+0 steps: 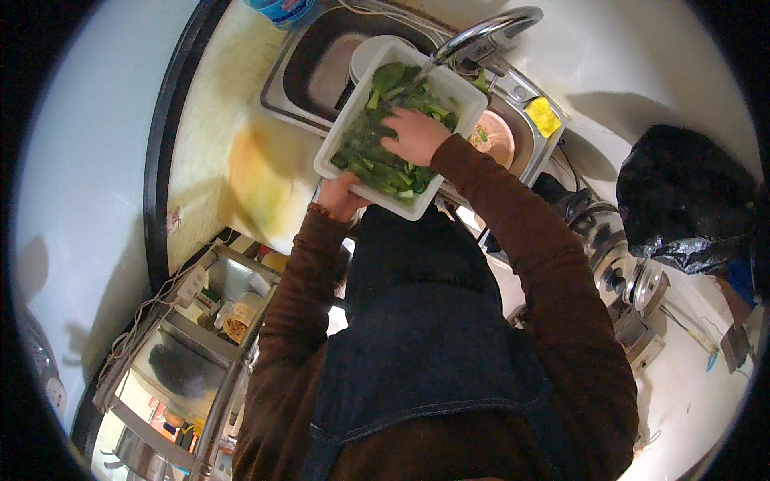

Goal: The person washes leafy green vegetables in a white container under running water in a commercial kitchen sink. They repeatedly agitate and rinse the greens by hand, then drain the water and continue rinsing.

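A white plastic tub full of cut leafy greens in water is tilted over the double sink. My left hand grips its near left corner from the side. My right hand reaches into the tub, fingers spread over the wet greens; whether they pinch any leaves cannot be told. Water runs from the curved chrome faucet into the tub's far end. Partly behind the tub lie a round white vessel in the left basin and a pink colander with green scraps in the right basin.
A yellow cloth lies on the right rim of the steel sink. A stained cutting board is on the counter to the left. A blue container stands at the back left. Pot lids and a black plastic bag are at the right.
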Available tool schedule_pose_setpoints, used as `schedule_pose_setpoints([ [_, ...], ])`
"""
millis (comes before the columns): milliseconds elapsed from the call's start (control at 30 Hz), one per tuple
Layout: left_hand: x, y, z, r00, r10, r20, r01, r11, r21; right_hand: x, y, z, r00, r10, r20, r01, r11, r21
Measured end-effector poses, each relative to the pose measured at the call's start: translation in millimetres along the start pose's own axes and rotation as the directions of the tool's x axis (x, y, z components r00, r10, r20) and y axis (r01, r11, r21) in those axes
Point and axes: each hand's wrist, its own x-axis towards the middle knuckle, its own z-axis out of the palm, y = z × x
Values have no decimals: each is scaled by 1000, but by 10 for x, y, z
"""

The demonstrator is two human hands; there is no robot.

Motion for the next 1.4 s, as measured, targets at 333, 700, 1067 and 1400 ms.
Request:
schedule_pose_setpoints([
  [333,-215,209,215,943,-261,-204,116,837,-534,804,-195,200,749,475,-463,-249,848,467],
  [700,-198,223,199,955,-261,-139,121,775,-620,457,-121,-142,881,296,-370,181,511,840],
  [1067,-181,181,157,973,-210,-95,114,796,-595,-470,-324,-152,893,-354,-279,330,935,-131],
  [1400,-169,155,179,939,-311,-145,170,789,-591,-684,-205,-5,983,135,-125,-158,968,-197],
])
